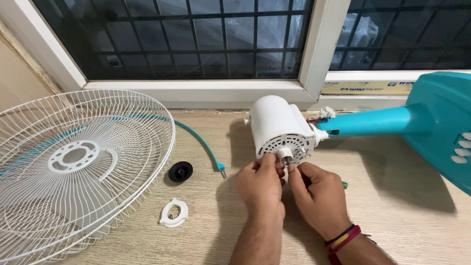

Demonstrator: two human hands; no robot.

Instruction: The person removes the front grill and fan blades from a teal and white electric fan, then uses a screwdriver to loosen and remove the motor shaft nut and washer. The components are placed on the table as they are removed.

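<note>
A white fan motor housing (276, 125) lies on its side on the wooden table (402, 216), joined to a teal neck and base (431, 122). Its perforated front face (287, 147) points toward me, with a short hub (285, 156) sticking out. My left hand (260, 184) pinches at the left side of the hub. My right hand (316, 191) meets it from the right, fingertips at the hub; a green tip (345, 185) pokes out behind its knuckles. A red, yellow and black band circles my right wrist (343, 239).
A white wire fan guard (73, 167) fills the left side, with a teal rim clip (203, 142) trailing from it. A black round cap (180, 172) and a white plastic ring nut (173, 212) lie on the table between guard and hands. Barred window behind.
</note>
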